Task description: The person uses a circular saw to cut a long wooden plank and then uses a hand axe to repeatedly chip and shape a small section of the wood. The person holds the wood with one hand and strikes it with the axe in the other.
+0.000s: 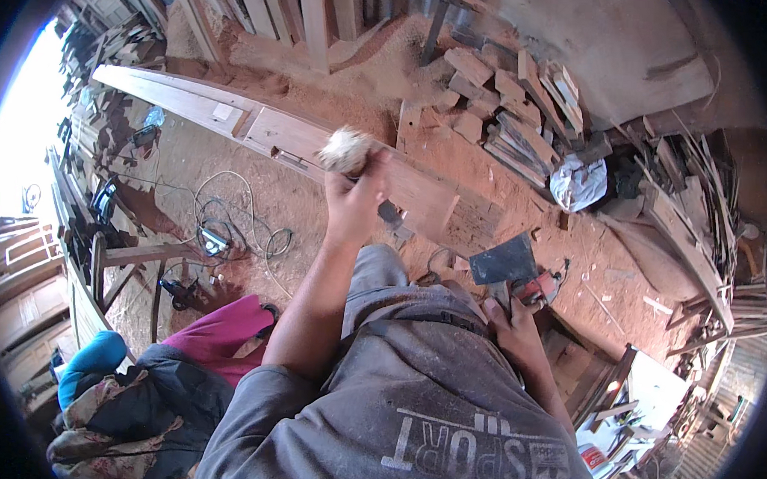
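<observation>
Left hand [357, 202] is up in front of the body, its fingers closed around a pale, shaggy wad [344, 152]; from my end of the feed I can't make out what the wad is. Below it lies the board [277, 130], and that is the relation I'd work from: its long axis runs slantwise, from far left to near right, with the left hand over its right half. I can't judge from this one view whether the wad touches the wood or hangs clear. A slot [290, 157] shows in the board just left of the wad.

Of the two hands, I have the left as nearer the board. The right hand [514, 326] sits low by the right hip, seemingly gripping the stem of a dark plate [502, 260] near the board's right end, with a red tool [539, 289] just beside it.

Underneath, I see brown, dusty ground [177, 166]. Offcuts [470, 68] are heaped ahead to the right, next to a white sack [579, 181]; planks [312, 18] lean upright at the far side. On the left is a co-worker in pink [217, 331].
</observation>
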Demonstrator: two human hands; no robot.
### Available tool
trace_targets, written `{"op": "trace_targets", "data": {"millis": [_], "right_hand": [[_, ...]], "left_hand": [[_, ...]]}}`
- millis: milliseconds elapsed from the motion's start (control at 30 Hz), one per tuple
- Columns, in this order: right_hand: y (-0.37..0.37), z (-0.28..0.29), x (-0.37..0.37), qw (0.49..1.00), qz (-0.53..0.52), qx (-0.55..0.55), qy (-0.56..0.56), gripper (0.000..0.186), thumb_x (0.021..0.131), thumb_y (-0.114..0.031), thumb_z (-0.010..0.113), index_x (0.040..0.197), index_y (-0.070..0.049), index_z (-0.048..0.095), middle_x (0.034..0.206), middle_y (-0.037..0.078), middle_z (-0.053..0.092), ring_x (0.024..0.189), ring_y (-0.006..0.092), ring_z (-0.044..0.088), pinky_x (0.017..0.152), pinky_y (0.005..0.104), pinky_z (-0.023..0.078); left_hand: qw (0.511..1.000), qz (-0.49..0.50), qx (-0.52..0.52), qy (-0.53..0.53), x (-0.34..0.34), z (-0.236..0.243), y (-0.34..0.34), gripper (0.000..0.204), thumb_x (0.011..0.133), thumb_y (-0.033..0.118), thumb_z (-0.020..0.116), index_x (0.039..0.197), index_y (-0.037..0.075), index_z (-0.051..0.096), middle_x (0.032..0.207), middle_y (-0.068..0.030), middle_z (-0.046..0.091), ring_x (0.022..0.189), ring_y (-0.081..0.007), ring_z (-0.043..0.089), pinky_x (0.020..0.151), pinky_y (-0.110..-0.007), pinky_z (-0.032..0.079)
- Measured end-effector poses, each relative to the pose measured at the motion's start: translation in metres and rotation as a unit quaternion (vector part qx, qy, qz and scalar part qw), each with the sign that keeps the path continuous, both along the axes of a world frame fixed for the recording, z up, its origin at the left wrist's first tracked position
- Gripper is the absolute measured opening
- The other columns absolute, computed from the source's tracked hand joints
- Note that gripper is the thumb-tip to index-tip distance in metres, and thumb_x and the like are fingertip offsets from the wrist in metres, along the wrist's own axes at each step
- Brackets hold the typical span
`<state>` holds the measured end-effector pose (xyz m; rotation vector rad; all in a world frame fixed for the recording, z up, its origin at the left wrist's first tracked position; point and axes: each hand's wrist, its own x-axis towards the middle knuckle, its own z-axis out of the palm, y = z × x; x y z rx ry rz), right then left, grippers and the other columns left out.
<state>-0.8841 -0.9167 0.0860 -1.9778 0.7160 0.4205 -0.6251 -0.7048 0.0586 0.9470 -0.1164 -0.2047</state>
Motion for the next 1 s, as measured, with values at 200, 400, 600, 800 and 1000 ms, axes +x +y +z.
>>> {"op": "trace_targets", "data": {"millis": [200, 400, 600, 800, 1000], "right_hand": [[0.002, 0.001, -0.001, 0.999, 0.029, -0.027, 0.026, 0.059, 0.101, -0.043, 0.058, 0.135, 0.005, 0.053, 0.120, 0.033, 0.064, 0.120, 0.0485, 0.060, 0.102, 0.0451, 0.045], [0.004, 0.006, -0.003, 0.996, 0.019, -0.019, 0.081, 0.065, 0.101, -0.043, 0.057, 0.144, 0.005, 0.047, 0.128, 0.036, 0.060, 0.126, 0.0489, 0.056, 0.107, 0.0464, 0.042], [0.011, -0.008, -0.016, 0.994, 0.020, -0.103, 0.026, 0.051, 0.101, -0.036, 0.058, 0.132, 0.005, 0.055, 0.119, 0.032, 0.065, 0.118, 0.0454, 0.062, 0.100, 0.0448, 0.046], [0.012, 0.005, -0.005, 0.992, 0.017, -0.079, 0.092, 0.053, 0.101, -0.037, 0.058, 0.134, 0.004, 0.053, 0.120, 0.032, 0.065, 0.119, 0.0446, 0.061, 0.101, 0.0447, 0.045], [0.014, 0.014, 0.004, 0.994, 0.019, -0.060, 0.093, 0.067, 0.100, -0.050, 0.057, 0.129, 0.010, 0.055, 0.119, 0.035, 0.063, 0.118, 0.0492, 0.060, 0.101, 0.0477, 0.045]], "left_hand": [[0.996, 0.064, -0.010, 0.061, -0.006, -0.005, -0.005, 0.014, 0.101, 0.018, 0.064, 0.101, 0.006, 0.057, 0.060, 0.0035, 0.042, 0.047, -0.0079, 0.034, 0.046, -0.026, 0.027], [0.994, 0.096, -0.013, 0.058, -0.008, -0.003, -0.007, 0.020, 0.103, 0.024, 0.061, 0.096, 0.006, 0.059, 0.057, 0.0040, 0.037, 0.046, -0.0072, 0.032, 0.045, -0.026, 0.025], [0.995, 0.066, -0.036, 0.068, -0.009, -0.014, 0.000, 0.031, 0.106, 0.032, 0.056, 0.085, 0.009, 0.058, 0.056, 0.0041, 0.035, 0.045, -0.0073, 0.029, 0.046, -0.026, 0.023], [0.993, 0.070, -0.052, 0.085, -0.010, -0.021, -0.001, 0.034, 0.106, 0.033, 0.056, 0.081, 0.011, 0.056, 0.056, 0.0041, 0.035, 0.046, -0.0079, 0.029, 0.047, -0.026, 0.023], [0.994, 0.054, -0.035, 0.084, -0.010, -0.017, -0.002, 0.030, 0.104, 0.030, 0.059, 0.081, 0.011, 0.054, 0.057, 0.0042, 0.037, 0.047, -0.0078, 0.031, 0.048, -0.026, 0.023]]}}
